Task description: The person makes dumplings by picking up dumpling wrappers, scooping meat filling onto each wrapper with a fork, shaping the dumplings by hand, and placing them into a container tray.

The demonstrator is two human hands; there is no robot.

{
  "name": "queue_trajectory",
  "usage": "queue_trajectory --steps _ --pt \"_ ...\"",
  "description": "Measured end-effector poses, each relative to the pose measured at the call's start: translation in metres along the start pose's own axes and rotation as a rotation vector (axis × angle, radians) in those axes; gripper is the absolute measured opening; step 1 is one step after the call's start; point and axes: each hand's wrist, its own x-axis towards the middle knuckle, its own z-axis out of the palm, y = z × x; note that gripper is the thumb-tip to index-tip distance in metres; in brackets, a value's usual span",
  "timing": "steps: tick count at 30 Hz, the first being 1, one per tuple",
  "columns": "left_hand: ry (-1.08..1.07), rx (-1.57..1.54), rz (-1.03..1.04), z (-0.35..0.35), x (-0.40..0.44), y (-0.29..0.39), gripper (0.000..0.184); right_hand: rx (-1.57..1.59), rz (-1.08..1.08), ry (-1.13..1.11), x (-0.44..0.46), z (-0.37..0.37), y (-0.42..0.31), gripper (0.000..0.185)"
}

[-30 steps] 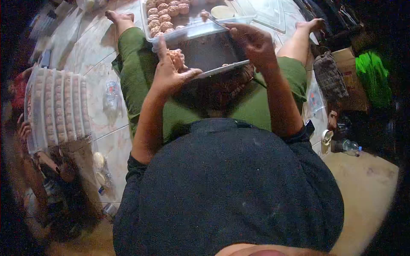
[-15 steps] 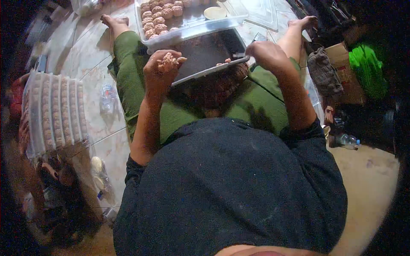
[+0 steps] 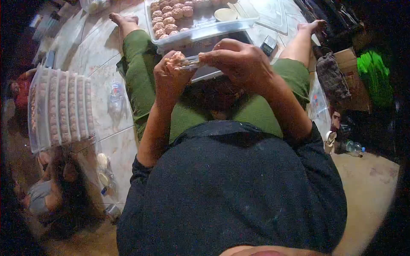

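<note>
My left hand (image 3: 173,77) is closed around a lumpy dumpling (image 3: 177,59) with pink minced filling at its top. My right hand (image 3: 241,64) grips a small flat spatula (image 3: 190,62), its shiny blade against the filling. Its handle is hidden in my fingers. Below both hands lies a dark tray (image 3: 205,74) with a light rim, partly covered by my right hand. Just beyond it, a clear plastic container (image 3: 205,34) holds rows of pink dumplings (image 3: 168,20) and a pale round stack of what look like wrappers (image 3: 225,15).
At the left stands a stack of clear containers (image 3: 62,106) filled with dumplings. A plastic bottle (image 3: 115,97) lies on the tiles beside my leg. A clear lid (image 3: 267,15) rests at the back. Bright green bag (image 3: 372,70) and cardboard (image 3: 348,64) sit right. Another person (image 3: 40,194) is at lower left.
My right hand has moved left from the tray's right side, bringing the spatula to the dumpling in my left hand. The view has shifted slightly.
</note>
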Motion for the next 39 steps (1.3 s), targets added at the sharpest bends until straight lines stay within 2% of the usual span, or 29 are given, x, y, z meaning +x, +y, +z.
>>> queue_trajectory --steps 3,5,10,13,16,18,19,20,21,23,25,26,27,29,30,31,33,35,37,38,39 --pt "0.008 0.060 0.040 -0.002 0.000 -0.004 0.022 -0.028 0.022 -0.020 0.000 -0.013 0.002 0.025" --pt "-0.010 0.265 0.176 -0.002 0.002 -0.010 0.022 -0.051 0.036 -0.036 0.000 -0.013 0.002 0.026" --pt "0.028 0.275 0.160 0.009 0.003 0.005 0.023 -0.055 0.056 -0.043 0.000 -0.002 0.002 0.025" --pt "-0.018 0.304 0.146 0.009 0.000 -0.016 0.025 0.130 0.054 0.105 -0.004 0.020 0.019 0.022" --pt "-0.159 0.446 0.147 0.010 0.001 -0.041 0.033 0.494 0.180 0.192 -0.007 0.033 0.028 0.019" --pt "-0.199 0.328 0.063 0.009 -0.001 -0.043 0.048 0.810 0.254 0.360 -0.009 0.024 0.031 0.020" --pt "-0.181 0.145 -0.017 0.005 0.000 -0.026 0.059 0.967 0.292 0.443 -0.010 0.016 0.031 0.021" --pt "-0.162 -0.039 -0.096 0.003 0.000 -0.017 0.070 0.792 0.373 0.410 -0.010 -0.001 0.028 0.023" --pt "-0.187 -0.057 -0.054 0.004 0.000 -0.026 0.079 0.712 0.531 0.347 -0.015 -0.012 0.038 0.025" --pt "-0.192 -0.101 -0.007 0.007 0.000 -0.047 0.094 0.401 0.533 0.293 -0.031 -0.014 0.074 0.024" --pt "-0.154 -0.148 0.007 0.013 -0.002 -0.054 0.107 -0.194 0.640 -0.088 -0.056 -0.015 0.099 0.025" --pt "-0.143 -0.081 -0.053 0.010 -0.002 -0.049 0.107 -0.230 0.333 0.031 -0.081 -0.004 0.129 0.023" --pt "-0.150 0.010 0.055 0.009 0.000 -0.040 0.094 -0.363 0.419 -0.088 -0.087 -0.001 0.127 0.020" --pt "-0.130 0.194 0.271 0.008 0.006 -0.020 0.070 -0.149 0.694 -0.318 -0.104 0.001 0.120 0.018" --pt "-0.156 0.456 0.412 0.004 0.009 -0.016 0.051 -0.293 0.542 -0.366 -0.110 0.000 0.117 0.024" --pt "-0.182 0.719 0.549 0.000 0.011 -0.014 0.032 -0.335 0.600 -0.409 -0.104 -0.008 0.101 0.025" --pt "-0.137 0.636 0.449 0.002 0.008 -0.009 0.013 -0.420 0.713 -0.490 -0.085 -0.029 0.073 0.028" --pt "-0.001 -0.057 -0.022 0.011 0.003 -0.001 0.013 -0.562 0.678 -0.449 -0.087 -0.037 0.072 0.029" --pt "-0.050 0.013 0.235 0.011 0.005 -0.017 0.017 -0.630 0.578 -0.372 -0.087 -0.045 0.074 0.029" --pt "-0.073 0.051 0.360 0.010 0.005 -0.023 0.019 -0.602 0.721 -0.447 -0.082 -0.051 0.074 0.023" --pt "-0.115 -0.099 0.127 0.008 0.004 -0.016 0.021 -0.596 0.678 -0.360 -0.077 -0.052 0.071 0.020"
